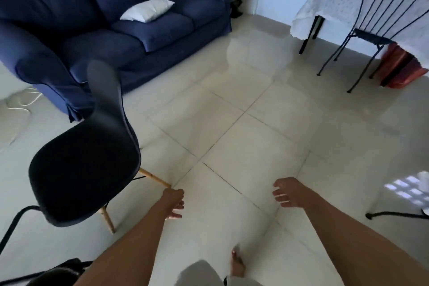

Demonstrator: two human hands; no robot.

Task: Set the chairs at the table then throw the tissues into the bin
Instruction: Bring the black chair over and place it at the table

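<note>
The black shell chair [86, 169] with wooden legs stands on the tiled floor beside the blue sofa [116, 18], well apart from the cloth-covered table [329, 7] where a black wire chair [380, 28] already sits; moving it well likely means gripping the backrest and seat edge firmly and lifting, not dragging, toward the table. The left hand [174, 202] hangs near the chair's front leg, fingers loosely spread and empty, while the right hand [287, 190] is likewise open, touching nothing. No tissues or bin are visible.
</note>
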